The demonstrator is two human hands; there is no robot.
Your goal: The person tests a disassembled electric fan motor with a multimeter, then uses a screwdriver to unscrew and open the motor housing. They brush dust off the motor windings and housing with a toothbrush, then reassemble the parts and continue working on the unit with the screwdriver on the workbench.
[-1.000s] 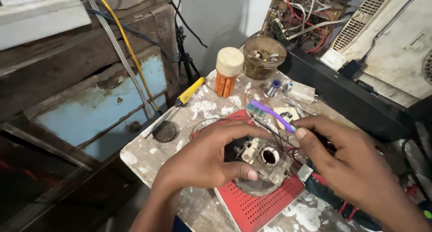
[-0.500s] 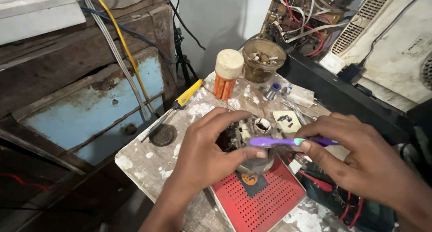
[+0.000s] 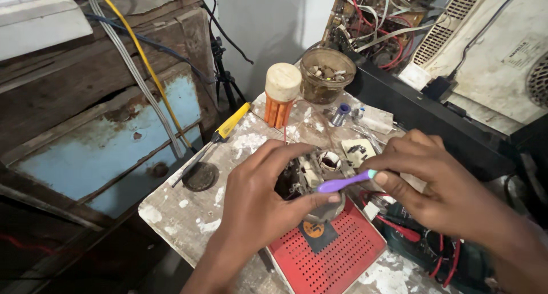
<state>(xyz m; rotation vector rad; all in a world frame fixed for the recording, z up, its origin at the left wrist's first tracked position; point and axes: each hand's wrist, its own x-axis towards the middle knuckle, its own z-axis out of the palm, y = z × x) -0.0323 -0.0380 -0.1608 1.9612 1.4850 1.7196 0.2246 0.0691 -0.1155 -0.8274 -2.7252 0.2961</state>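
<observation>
Left hand (image 3: 260, 194): fingers curled, gripping small motor part (image 3: 319, 171) above red perforated panel (image 3: 331, 254) on paint-spattered table (image 3: 188, 214). Right hand (image 3: 439, 185): fingertips pinching purple toothbrush (image 3: 342, 182), bristle end seemingly against the part, hidden from view.

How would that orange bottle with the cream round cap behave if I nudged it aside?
The orange bottle stands upright near the table's far edge, tall and narrow under a cap wider than its body, so it probably tips easily. Once down, its round shape would likely roll. It looks like light plastic; how full it is cannot be told.
</observation>
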